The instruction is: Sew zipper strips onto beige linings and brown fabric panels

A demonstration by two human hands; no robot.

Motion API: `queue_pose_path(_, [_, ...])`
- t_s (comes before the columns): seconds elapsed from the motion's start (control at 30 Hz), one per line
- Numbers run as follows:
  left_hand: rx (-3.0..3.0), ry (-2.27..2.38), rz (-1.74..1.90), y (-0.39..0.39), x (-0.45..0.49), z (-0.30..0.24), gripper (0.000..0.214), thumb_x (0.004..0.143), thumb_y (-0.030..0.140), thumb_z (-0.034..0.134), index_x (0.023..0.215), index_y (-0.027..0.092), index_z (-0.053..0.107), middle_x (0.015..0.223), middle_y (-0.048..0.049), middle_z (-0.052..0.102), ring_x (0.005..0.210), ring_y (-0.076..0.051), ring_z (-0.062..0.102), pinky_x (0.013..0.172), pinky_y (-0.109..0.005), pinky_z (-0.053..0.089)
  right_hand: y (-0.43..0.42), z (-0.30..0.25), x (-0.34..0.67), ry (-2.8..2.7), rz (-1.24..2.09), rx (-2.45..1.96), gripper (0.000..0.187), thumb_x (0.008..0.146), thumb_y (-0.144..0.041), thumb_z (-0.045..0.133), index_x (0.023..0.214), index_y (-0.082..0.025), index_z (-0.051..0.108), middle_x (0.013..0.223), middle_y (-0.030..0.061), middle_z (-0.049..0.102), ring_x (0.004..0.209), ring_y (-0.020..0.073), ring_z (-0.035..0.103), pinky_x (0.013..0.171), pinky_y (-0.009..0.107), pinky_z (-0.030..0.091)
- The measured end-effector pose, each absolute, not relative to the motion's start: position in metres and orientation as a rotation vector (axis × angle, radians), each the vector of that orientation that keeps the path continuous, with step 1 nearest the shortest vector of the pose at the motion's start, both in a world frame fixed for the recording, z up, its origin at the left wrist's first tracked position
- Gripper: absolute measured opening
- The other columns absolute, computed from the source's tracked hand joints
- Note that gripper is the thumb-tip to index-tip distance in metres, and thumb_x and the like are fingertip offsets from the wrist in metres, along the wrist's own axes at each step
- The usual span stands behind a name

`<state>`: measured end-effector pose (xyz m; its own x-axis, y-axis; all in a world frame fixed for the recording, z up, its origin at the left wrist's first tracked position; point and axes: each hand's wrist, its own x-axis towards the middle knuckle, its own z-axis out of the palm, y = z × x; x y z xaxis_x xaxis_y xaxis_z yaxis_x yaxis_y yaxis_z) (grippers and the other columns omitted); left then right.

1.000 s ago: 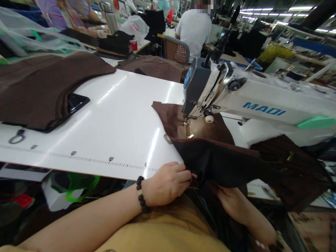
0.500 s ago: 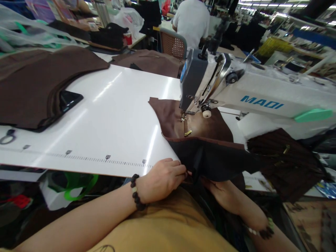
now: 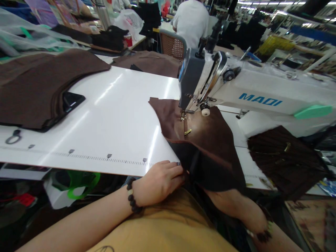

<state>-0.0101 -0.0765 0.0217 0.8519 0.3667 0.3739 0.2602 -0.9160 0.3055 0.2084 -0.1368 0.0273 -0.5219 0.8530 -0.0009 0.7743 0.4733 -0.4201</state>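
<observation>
A brown fabric piece with a black backing (image 3: 210,129) lies under the presser foot of a white sewing machine (image 3: 259,91). A gold zipper pull (image 3: 187,132) shows beside a short zipper just in front of the foot. The near edge of the fabric is folded back, so its black side (image 3: 204,168) faces up. My left hand (image 3: 164,180) is closed on the fabric's near left edge, at the table's front edge. My right hand (image 3: 223,199) reaches beneath the folded part, with its fingers hidden by the cloth.
A stack of brown pieces (image 3: 47,87) and small scissors (image 3: 13,137) lie on the white table (image 3: 118,119) at left. Dark brown pieces with zippers (image 3: 278,157) lie at right. A person in a white shirt (image 3: 191,21) sits beyond the machine.
The folded black flap has dropped and curled at its right side, showing more brown fabric behind it. My right hand has shifted slightly down; my left hand stays nearly in place.
</observation>
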Motion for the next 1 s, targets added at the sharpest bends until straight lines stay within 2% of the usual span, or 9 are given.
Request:
queue_pose_path(0.1, [2.609, 0.480, 0.770, -0.063, -0.018, 0.040, 0.038, 0.094, 0.026, 0.031, 0.068, 0.014, 0.055, 0.073, -0.0048, 0.055, 0.065, -0.013, 0.049, 0.058, -0.025, 0.040, -0.137, 0.035, 0.202, -2.604, 0.563, -1.362, 0.047, 0.086, -0.023, 0.041, 0.132, -0.021, 0.038, 0.134, 0.0093, 0.041, 0.129, 0.0252, 0.029, 0.103, 0.062, 0.015])
queue_pose_path(0.2, [2.425, 0.615, 0.848, -0.038, -0.027, 0.065, 0.029, 0.093, 0.028, 0.036, 0.085, 0.011, 0.058, 0.086, -0.0075, 0.058, 0.080, -0.014, 0.055, 0.070, -0.023, 0.044, -0.137, 0.040, 0.199, -2.658, 0.530, -1.351, 0.048, 0.087, -0.036, 0.042, 0.127, -0.010, 0.043, 0.133, 0.0158, 0.042, 0.129, 0.0280, 0.029, 0.102, 0.063, 0.019])
queue_pose_path(0.4, [2.433, 0.522, 0.336, -0.005, -0.015, 0.084, 0.033, 0.093, 0.031, 0.036, 0.093, 0.012, 0.062, 0.093, -0.0056, 0.062, 0.084, -0.013, 0.059, 0.079, -0.023, 0.044, -0.138, 0.034, 0.193, -2.521, 0.473, -1.396, 0.033, 0.088, -0.024, 0.041, 0.118, -0.016, 0.052, 0.125, 0.0108, 0.051, 0.123, 0.0223, 0.040, 0.103, 0.054, 0.028])
queue_pose_path(0.47, [2.506, 0.499, 0.209, -0.007, -0.013, 0.078, 0.031, 0.088, 0.038, 0.047, 0.099, 0.013, 0.061, 0.100, -0.0063, 0.060, 0.089, -0.015, 0.059, 0.082, -0.024, 0.044, -0.139, 0.028, 0.190, -2.440, 0.401, -1.400, 0.029, 0.086, -0.022, 0.044, 0.113, -0.017, 0.054, 0.122, 0.0083, 0.054, 0.119, 0.0212, 0.044, 0.102, 0.053, 0.031])
queue_pose_path(0.57, [2.661, 0.447, 0.066, -0.016, -0.018, 0.066, 0.054, 0.069, 0.051, 0.066, 0.109, 0.014, 0.059, 0.112, -0.0095, 0.054, 0.099, -0.021, 0.054, 0.086, -0.029, 0.044, -0.143, 0.017, 0.186, -2.390, 0.248, -1.351, 0.025, 0.083, -0.020, 0.048, 0.106, -0.015, 0.055, 0.120, 0.0096, 0.055, 0.117, 0.0229, 0.046, 0.101, 0.054, 0.033])
queue_pose_path(0.67, [2.769, 0.455, 0.021, -0.023, -0.022, 0.060, 0.068, 0.056, 0.054, 0.073, 0.111, 0.016, 0.058, 0.118, -0.0111, 0.050, 0.103, -0.025, 0.051, 0.088, -0.032, 0.043, -0.145, 0.006, 0.187, -2.418, 0.123, -1.298, 0.025, 0.082, -0.018, 0.047, 0.106, -0.016, 0.055, 0.120, 0.0109, 0.055, 0.118, 0.0239, 0.044, 0.099, 0.056, 0.033])
queue_pose_path(0.77, [2.834, 0.492, 0.031, -0.029, -0.022, 0.056, 0.064, 0.060, 0.054, 0.071, 0.110, 0.016, 0.058, 0.117, -0.0117, 0.051, 0.103, -0.025, 0.051, 0.087, -0.033, 0.043, -0.146, -0.001, 0.189, -2.487, -0.033, -1.239, 0.030, 0.085, -0.017, 0.044, 0.113, -0.022, 0.053, 0.120, 0.0097, 0.054, 0.119, 0.0254, 0.043, 0.095, 0.057, 0.035])
queue_pose_path(0.9, [2.968, 0.575, 0.043, -0.046, -0.019, 0.040, 0.069, 0.055, 0.047, 0.078, 0.110, 0.012, 0.053, 0.122, -0.0142, 0.050, 0.105, -0.027, 0.049, 0.086, -0.036, 0.043, -0.146, -0.007, 0.188, -2.512, -0.240, -1.179, 0.035, 0.088, -0.013, 0.034, 0.112, -0.027, 0.055, 0.120, 0.0117, 0.054, 0.118, 0.0281, 0.044, 0.090, 0.057, 0.038])
queue_pose_path(1.0, [3.105, 0.707, 0.065, -0.063, -0.022, 0.021, 0.049, 0.073, 0.028, 0.067, 0.115, 0.011, 0.049, 0.127, -0.0152, 0.047, 0.113, -0.028, 0.046, 0.092, -0.040, 0.039, -0.146, -0.011, 0.186, -2.473, -0.331, -1.183, 0.034, 0.087, -0.011, 0.035, 0.109, -0.027, 0.056, 0.118, 0.0126, 0.055, 0.116, 0.0270, 0.046, 0.091, 0.054, 0.038])
